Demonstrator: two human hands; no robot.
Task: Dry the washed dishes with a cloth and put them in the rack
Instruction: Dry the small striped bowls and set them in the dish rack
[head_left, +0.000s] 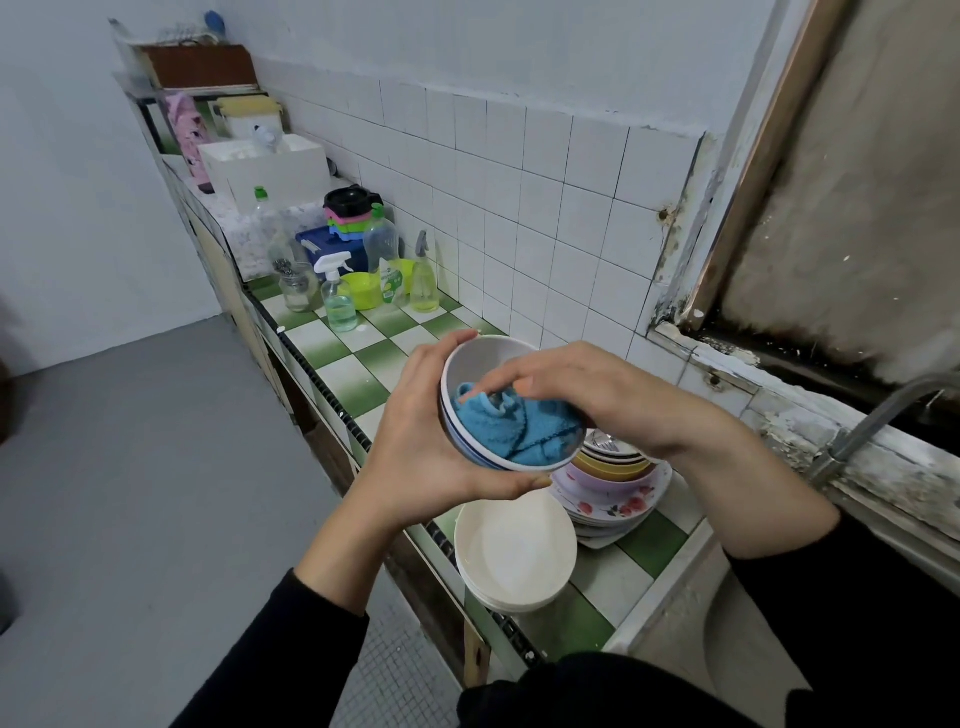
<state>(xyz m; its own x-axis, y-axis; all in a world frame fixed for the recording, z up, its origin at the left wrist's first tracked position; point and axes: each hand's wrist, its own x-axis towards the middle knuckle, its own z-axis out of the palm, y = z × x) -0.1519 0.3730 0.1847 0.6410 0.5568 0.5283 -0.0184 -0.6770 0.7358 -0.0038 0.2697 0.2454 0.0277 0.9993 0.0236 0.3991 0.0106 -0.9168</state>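
The bowl (467, 370) is held tilted in the air above the counter's (337, 344) front edge, the left hand (415, 457) curled round its outside. Inside it the right hand (597, 389) has its fingers bunched on the blue cloth (524, 437), with stacked white bowls (514, 551) directly below

Left hand (415, 447) holds bowl (470, 364); right hand (587, 387) presses blue cloth (524, 426) inside.

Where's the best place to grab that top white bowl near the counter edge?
Probably its rim, pinched from the floor side: the white bowl sits upright, nested in others, so only the rim is free, and the plate stack crowds its far side.
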